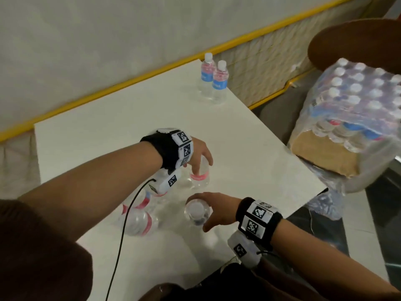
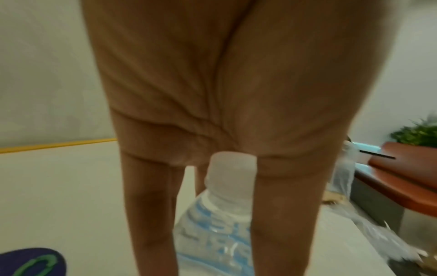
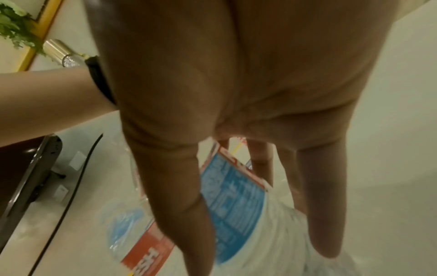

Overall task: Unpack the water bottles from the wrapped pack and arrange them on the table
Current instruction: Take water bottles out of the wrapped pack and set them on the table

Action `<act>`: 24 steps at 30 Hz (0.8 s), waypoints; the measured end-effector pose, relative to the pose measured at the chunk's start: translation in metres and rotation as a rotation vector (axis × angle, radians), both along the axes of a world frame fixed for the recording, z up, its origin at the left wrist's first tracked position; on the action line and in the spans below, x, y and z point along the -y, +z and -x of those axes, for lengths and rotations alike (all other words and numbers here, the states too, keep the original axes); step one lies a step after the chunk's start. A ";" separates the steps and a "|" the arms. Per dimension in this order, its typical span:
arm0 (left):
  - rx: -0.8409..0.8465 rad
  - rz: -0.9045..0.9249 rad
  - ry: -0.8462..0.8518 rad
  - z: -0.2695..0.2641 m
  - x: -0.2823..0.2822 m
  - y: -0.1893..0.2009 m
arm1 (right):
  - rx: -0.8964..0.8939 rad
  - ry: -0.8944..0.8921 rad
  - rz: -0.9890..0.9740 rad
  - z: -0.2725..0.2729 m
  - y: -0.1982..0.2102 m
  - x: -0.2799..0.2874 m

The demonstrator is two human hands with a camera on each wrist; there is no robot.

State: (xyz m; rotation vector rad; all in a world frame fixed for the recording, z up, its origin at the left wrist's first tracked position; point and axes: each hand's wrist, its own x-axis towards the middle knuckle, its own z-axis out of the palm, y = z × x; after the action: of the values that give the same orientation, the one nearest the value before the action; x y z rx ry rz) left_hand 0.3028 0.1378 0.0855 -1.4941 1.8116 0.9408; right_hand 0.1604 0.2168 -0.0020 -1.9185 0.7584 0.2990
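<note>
On the white table (image 1: 108,127) my left hand (image 1: 198,158) grips an upright water bottle (image 1: 200,178) from above; in the left wrist view its fingers (image 2: 151,205) straddle the white cap (image 2: 232,168). Closer to me, my right hand (image 1: 217,210) holds a second upright bottle (image 1: 196,210) at its top, and the right wrist view shows fingers (image 3: 175,186) round its blue and red label (image 3: 234,196). Two bottles (image 1: 213,80) stand at the far corner. More bottles (image 1: 138,222) lie near my left forearm. The wrapped pack (image 1: 355,109) sits off the table's right side.
Torn clear wrap (image 1: 325,200) hangs by the table's right edge. A brown seat back (image 1: 351,40) rises behind the pack. A yellow-trimmed wall (image 1: 130,81) runs along the far side. A black cable (image 1: 123,231) trails from my left wrist across the near table.
</note>
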 end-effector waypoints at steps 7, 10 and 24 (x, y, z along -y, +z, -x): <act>0.053 -0.020 -0.131 -0.029 -0.040 0.004 | 0.028 0.067 0.005 -0.053 -0.002 -0.046; 0.063 0.025 -0.179 -0.037 -0.054 0.002 | 0.034 0.093 0.003 -0.069 -0.003 -0.061; 0.161 -0.043 -0.310 -0.048 -0.085 0.009 | 0.038 -0.062 -0.060 -0.104 -0.020 -0.103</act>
State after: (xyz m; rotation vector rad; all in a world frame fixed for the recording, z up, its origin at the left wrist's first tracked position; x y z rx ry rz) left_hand 0.3506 0.2227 0.0944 -1.1819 1.8251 0.6833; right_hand 0.2648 0.3200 -0.0222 -1.8362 0.7739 0.2441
